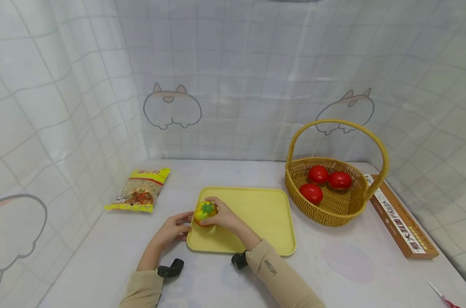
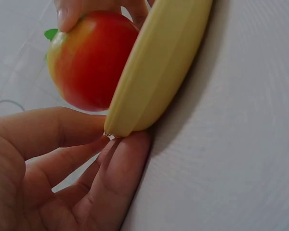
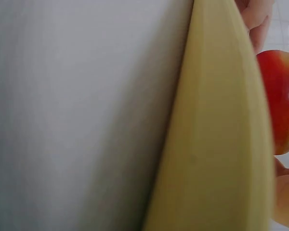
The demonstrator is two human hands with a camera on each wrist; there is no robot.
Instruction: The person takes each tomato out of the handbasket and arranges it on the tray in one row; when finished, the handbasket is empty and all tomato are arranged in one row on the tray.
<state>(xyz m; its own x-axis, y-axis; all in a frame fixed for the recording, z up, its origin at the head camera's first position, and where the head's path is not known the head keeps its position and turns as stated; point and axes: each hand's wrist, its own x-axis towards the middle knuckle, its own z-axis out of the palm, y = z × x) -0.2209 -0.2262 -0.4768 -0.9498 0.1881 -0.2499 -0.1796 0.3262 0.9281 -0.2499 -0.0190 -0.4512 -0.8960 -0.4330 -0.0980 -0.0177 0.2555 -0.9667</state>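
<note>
A round red-and-yellow fruit with a green star-shaped top (image 1: pixel 205 210) is at the left end of a yellow tray (image 1: pixel 256 218). My right hand (image 1: pixel 222 214) grips this fruit from above, thumb and fingers on its sides. At the tray's left edge, my left hand (image 1: pixel 172 231) pinches the rim; in the left wrist view its fingers (image 2: pixel 48 127) meet at the rim. The tray's side wall (image 3: pixel 212 144) covers part of the right wrist view, where the fruit's red side (image 3: pixel 279 101) shows beyond it. The tray hides the fruit's underside.
To the right of the tray stands a wicker basket (image 1: pixel 329 220) with a tall handle, holding several red round fruits (image 1: pixel 318 175). A long brown pasta box (image 1: pixel 404 222) lies beside it. A yellow-edged food bag (image 1: pixel 140 190) lies at left. Scissors (image 1: pixel 444 297) are at the front right.
</note>
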